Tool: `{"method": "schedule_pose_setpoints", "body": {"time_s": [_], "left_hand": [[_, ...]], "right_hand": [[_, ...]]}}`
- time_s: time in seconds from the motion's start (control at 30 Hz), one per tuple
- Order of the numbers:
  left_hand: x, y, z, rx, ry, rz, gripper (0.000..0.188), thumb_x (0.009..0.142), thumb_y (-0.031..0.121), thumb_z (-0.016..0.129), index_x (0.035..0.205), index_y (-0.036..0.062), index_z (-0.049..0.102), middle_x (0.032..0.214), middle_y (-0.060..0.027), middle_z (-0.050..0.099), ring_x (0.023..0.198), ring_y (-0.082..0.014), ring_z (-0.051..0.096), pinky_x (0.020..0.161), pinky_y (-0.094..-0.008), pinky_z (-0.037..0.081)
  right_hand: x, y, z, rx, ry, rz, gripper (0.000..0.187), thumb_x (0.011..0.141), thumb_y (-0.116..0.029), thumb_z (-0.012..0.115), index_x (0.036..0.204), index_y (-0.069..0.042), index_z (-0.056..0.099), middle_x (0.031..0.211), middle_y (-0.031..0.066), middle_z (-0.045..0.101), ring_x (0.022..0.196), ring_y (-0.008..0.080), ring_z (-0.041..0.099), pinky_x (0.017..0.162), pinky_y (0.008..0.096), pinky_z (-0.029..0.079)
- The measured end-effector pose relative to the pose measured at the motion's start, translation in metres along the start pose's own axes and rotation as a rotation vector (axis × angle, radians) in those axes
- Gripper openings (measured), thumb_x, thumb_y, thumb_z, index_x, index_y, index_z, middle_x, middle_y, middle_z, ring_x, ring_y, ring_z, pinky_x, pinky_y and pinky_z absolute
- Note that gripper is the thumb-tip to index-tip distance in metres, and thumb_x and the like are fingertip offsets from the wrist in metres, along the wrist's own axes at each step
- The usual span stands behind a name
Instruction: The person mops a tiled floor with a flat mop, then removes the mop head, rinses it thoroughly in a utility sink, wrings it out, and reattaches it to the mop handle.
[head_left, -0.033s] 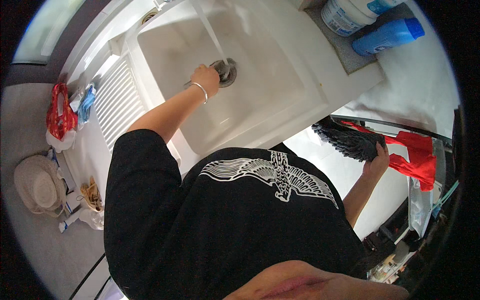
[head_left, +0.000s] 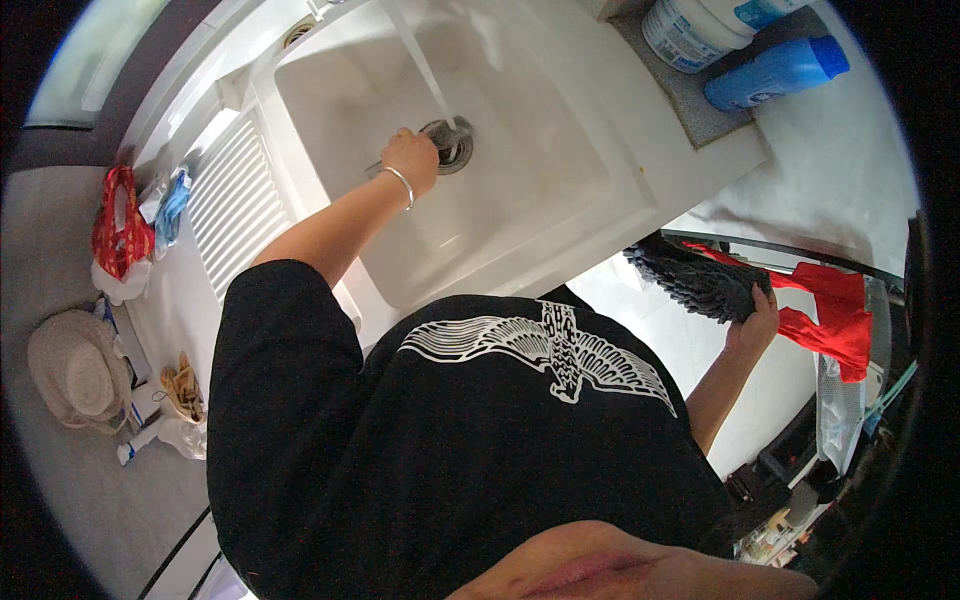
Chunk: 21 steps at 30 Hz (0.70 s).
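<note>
My left hand (head_left: 411, 162), with a silver bangle on its wrist, reaches down into the white sink (head_left: 540, 190). Its fingers are curled closed beside the round metal drain (head_left: 460, 150). A thin dark bit shows at the hand's left side, but what the fingers hold is hidden. A stream of water (head_left: 425, 70) falls from the top edge onto the drain, just right of the hand. Off to the right, outside the sink, my right hand (head_left: 757, 325) grips a dark grey shaggy cloth (head_left: 700, 285) by its right end; the cloth hangs out toward the sink's front corner.
A ribbed washboard (head_left: 235, 205) adjoins the sink's left side. On a grey ledge at the far right stand a blue bottle (head_left: 770, 75) and a white tub (head_left: 690, 35). Red cloth (head_left: 835, 315) hangs behind my right hand. A straw hat (head_left: 85, 370) and red bag (head_left: 122, 230) are at left.
</note>
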<state>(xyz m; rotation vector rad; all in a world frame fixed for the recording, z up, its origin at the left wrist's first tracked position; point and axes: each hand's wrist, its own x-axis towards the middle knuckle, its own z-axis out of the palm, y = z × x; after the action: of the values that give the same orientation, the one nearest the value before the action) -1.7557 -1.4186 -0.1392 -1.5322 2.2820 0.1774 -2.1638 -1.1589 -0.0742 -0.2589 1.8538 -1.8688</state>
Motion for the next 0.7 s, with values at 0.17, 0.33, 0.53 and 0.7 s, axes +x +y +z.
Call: {"method": "schedule_pose_setpoints", "body": {"time_s": [0.17,0.33,0.53,0.7], "left_hand": [[-0.015,-0.005,0.002,-0.043,0.129,-0.007,0.03,0.074,0.006,0.051,0.103,-0.0006,0.05,0.098,-0.0198,0.05,0.091,-0.0312,0.053,0.072,-0.0365,0.048],[-0.035,-0.018,-0.015,-0.135,0.117,-0.027,0.044,0.073,0.003,0.049,0.116,0.0005,0.043,0.098,-0.0229,0.048,0.093,-0.0355,0.052,0.073,-0.041,0.047],[-0.055,-0.024,-0.038,-0.188,0.168,-0.045,0.041,0.077,0.002,0.043,0.117,0.0049,0.046,0.097,-0.0231,0.048,0.09,-0.0361,0.052,0.073,-0.0412,0.047],[-0.049,-0.045,-0.054,-0.231,0.26,-0.062,0.043,0.077,0.002,0.043,0.119,0.0126,0.046,0.099,-0.0207,0.049,0.089,-0.0351,0.054,0.073,-0.0418,0.047]], "right_hand": [[0.0,-0.002,0.001,-0.01,-0.031,-0.02,0.029,0.075,0.0,0.051,0.102,0.009,0.051,0.092,0.0158,0.059,0.08,0.0249,0.06,0.072,0.0311,0.05],[0.002,-0.001,0.004,-0.01,-0.016,-0.023,0.03,0.075,0.0,0.051,0.103,0.01,0.051,0.093,0.0164,0.058,0.082,0.0253,0.06,0.072,0.0313,0.05],[0.005,0.001,0.007,0.021,-0.053,-0.022,0.029,0.076,0.0,0.05,0.103,0.011,0.051,0.094,0.0167,0.058,0.082,0.0253,0.059,0.073,0.0313,0.05],[0.007,0.0,0.006,0.02,-0.065,-0.028,0.029,0.077,0.001,0.049,0.103,0.011,0.051,0.094,0.0167,0.058,0.082,0.0253,0.059,0.073,0.0314,0.05]]}}
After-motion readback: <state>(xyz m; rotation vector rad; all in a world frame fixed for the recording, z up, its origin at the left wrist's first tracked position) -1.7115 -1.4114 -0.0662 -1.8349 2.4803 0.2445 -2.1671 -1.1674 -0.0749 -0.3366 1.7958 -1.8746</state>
